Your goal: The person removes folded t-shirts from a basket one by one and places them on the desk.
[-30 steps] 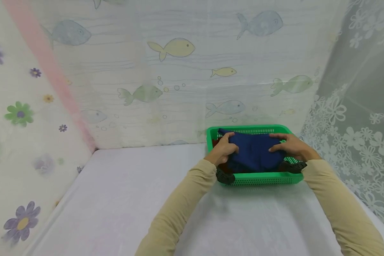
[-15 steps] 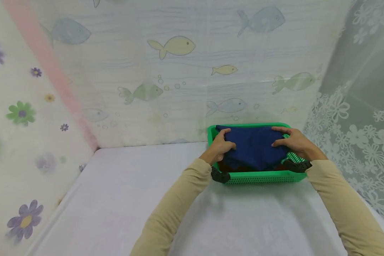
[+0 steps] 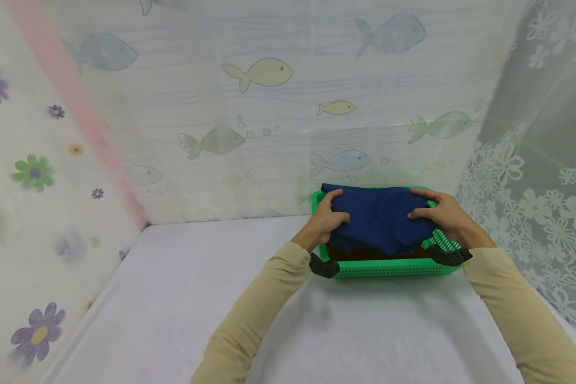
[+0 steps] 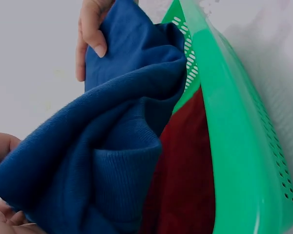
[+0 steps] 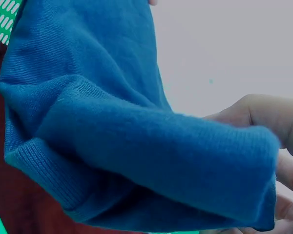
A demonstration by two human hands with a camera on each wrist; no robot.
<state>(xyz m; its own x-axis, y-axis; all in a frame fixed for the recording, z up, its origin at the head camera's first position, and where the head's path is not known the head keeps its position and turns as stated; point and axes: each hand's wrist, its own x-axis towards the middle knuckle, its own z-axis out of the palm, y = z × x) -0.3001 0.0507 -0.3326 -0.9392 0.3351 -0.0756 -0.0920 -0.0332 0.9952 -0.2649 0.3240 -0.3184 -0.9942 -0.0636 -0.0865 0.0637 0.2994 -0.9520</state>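
A folded dark blue knit garment [image 3: 379, 218], with ribbed edges showing in both wrist views, is held up over the green basket [image 3: 389, 269]. My left hand [image 3: 325, 220] grips its left end, thumb on the near face and fingers at the top edge. At the right end my right hand [image 3: 445, 214] pinches it between thumb and fingers. Dark red cloth [image 4: 185, 161] lies in the basket under the blue garment, mostly hidden by it in the head view. The left wrist view shows the blue layers sagging loosely beside the basket's rim [image 4: 234, 122].
The basket stands on a white-covered table [image 3: 211, 298], close to the fish-patterned curtain [image 3: 269, 128]. A flower-patterned sheet [image 3: 33, 224] hangs at the left, and a lace-patterned translucent curtain [image 3: 537, 202] at the right. A dark strap piece [image 3: 324, 265] sits at my left wrist.
Both hands have raised the blue garment, and its top edge now overlaps the basket's back rim. My left hand has shifted left and up. More red cloth shows below.
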